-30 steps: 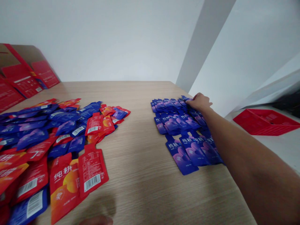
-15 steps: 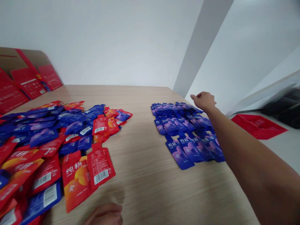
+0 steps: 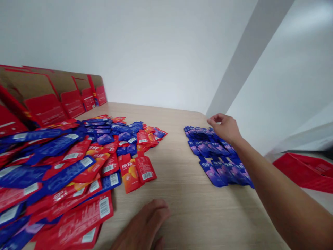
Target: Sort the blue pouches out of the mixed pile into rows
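Observation:
My right hand (image 3: 225, 127) hovers just above the far edge of the laid-out blue packets (image 3: 217, 156) on the right of the wooden table (image 3: 179, 180). Its fingers are loosely curled with nothing in them. At the near edge my left hand (image 3: 144, 227) lies flat on the table, fingers stretched out, right beside the mixed heap of red and blue packets (image 3: 65, 163). A red-orange packet (image 3: 129, 172) and a red one showing its barcode (image 3: 145, 167) lie at the heap's right fringe.
Folded red and brown cartons (image 3: 47, 97) lean along the table's left side. A red tray (image 3: 307, 170) sits lower down at the right, past the table's edge. White walls close the back.
My right hand has lifted off the blue packets and drawn back slightly. My left hand has come forward onto the table. The view has swung left, showing more of the heap and cartons.

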